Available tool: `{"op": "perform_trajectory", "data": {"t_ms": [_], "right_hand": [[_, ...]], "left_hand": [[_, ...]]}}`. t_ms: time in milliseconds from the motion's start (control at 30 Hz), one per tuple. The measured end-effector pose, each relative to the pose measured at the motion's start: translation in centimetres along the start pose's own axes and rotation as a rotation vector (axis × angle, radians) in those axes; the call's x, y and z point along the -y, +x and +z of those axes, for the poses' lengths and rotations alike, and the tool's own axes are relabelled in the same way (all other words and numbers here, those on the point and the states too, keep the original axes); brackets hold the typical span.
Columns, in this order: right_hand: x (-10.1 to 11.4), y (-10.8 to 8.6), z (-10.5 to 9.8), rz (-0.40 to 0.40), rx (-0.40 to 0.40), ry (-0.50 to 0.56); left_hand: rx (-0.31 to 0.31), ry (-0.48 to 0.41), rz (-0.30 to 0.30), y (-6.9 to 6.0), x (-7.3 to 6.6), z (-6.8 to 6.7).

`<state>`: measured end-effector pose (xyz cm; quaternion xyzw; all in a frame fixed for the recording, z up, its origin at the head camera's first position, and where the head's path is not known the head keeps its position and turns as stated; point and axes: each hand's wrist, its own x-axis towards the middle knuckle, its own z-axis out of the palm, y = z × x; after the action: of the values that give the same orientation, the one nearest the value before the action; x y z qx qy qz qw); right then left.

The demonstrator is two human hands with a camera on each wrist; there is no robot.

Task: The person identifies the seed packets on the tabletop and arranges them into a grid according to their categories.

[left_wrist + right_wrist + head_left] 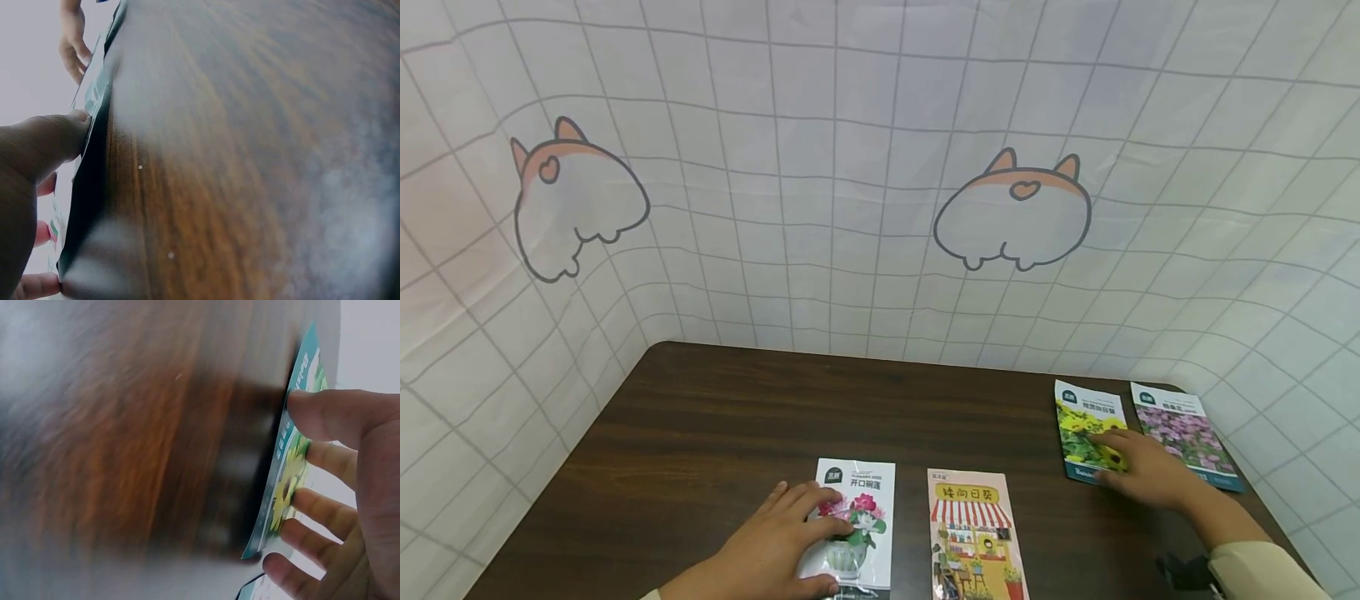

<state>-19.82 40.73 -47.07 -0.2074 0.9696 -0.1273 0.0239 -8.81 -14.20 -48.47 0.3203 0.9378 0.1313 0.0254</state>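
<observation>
My left hand (786,546) rests spread over a white seed packet (876,479) with pink flowers in a bowl on its front. In the left wrist view the thumb (62,134) lies at that packet's near edge, and the packet sits slightly off the table. At the far right, my right hand (1150,471) touches a seed packet with yellow sunflowers (1078,417). The right wrist view has the thumb (319,415) and fingertips on this packet's face. Beside it lies a packet with purple-pink flowers (1187,433), partly covered by the hand.
Between the hands, a pink-yellow packet with a striped awning (973,529) lies on the dark wooden table (760,400). A white grid-patterned curtain (850,208) with cartoon animals rises behind the table and along its sides. Something dark (1183,573) is near the right sleeve.
</observation>
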Motion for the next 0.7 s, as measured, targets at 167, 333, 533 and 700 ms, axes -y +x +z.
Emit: {"op": "perform_trajectory", "data": {"t_ms": [167, 333, 533, 700], "right_hand": [[1.2, 0.9, -0.2, -0.002, 0.014, -0.001], [2.0, 1.9, 0.0, 0.017, 0.024, -0.023], [3.2, 3.0, 0.4, 0.021, 0.036, -0.021], [4.1, 3.8, 0.9, 0.007, 0.039, -0.023]], "left_hand": [[0.007, -0.006, -0.009, 0.0, 0.0, 0.0], [0.003, -0.004, -0.003, 0.0, 0.0, -0.1], [-0.001, -0.001, 0.01, 0.0, 0.0, -0.2], [-0.004, 0.004, 0.014, 0.0, 0.1, -0.1]]}}
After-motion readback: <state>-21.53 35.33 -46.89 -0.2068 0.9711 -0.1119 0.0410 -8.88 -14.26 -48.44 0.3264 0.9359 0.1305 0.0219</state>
